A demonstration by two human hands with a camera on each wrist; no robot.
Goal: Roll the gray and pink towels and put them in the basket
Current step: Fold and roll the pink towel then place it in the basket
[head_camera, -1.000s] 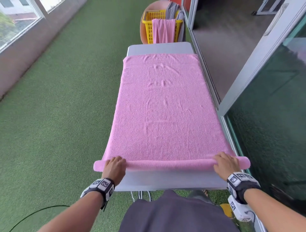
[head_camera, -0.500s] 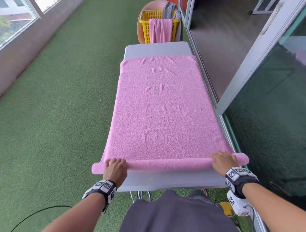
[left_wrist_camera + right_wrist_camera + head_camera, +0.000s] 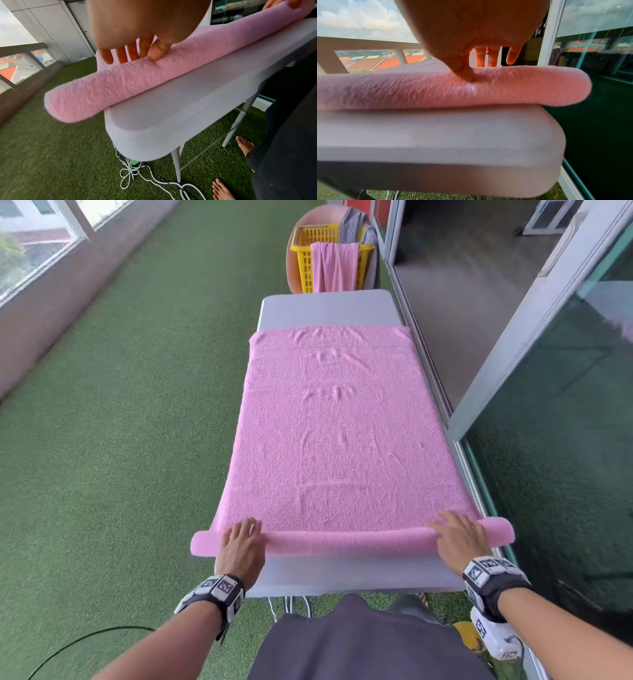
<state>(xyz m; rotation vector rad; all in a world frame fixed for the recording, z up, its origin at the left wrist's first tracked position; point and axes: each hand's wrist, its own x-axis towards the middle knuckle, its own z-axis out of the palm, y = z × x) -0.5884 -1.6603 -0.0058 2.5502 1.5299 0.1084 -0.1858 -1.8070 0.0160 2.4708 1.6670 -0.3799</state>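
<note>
A pink towel (image 3: pixel 342 422) lies spread along the white table (image 3: pixel 325 306). Its near end is wound into a thin roll (image 3: pixel 346 539) that overhangs both table sides. My left hand (image 3: pixel 241 539) rests on the roll's left part with its fingers (image 3: pixel 120 55) stretched over the top. My right hand (image 3: pixel 455 534) presses the right part, thumb (image 3: pixel 465 73) on the roll (image 3: pixel 436 89) and fingers extended past it. At the far end stands the yellow basket (image 3: pixel 305 251), with another pink towel (image 3: pixel 334 265) and a gray towel (image 3: pixel 352 224) draped over its rim.
Green artificial turf (image 3: pixel 120 440) covers the floor to the left. A glass sliding door and its frame (image 3: pixel 513 354) run close along the table's right side. White cables (image 3: pixel 137 173) lie under the table beside bare feet (image 3: pixel 245 146).
Both hands have pushed the roll a little farther up the table, and their fingers now reach straighter over it. The roll looks slightly thicker.
</note>
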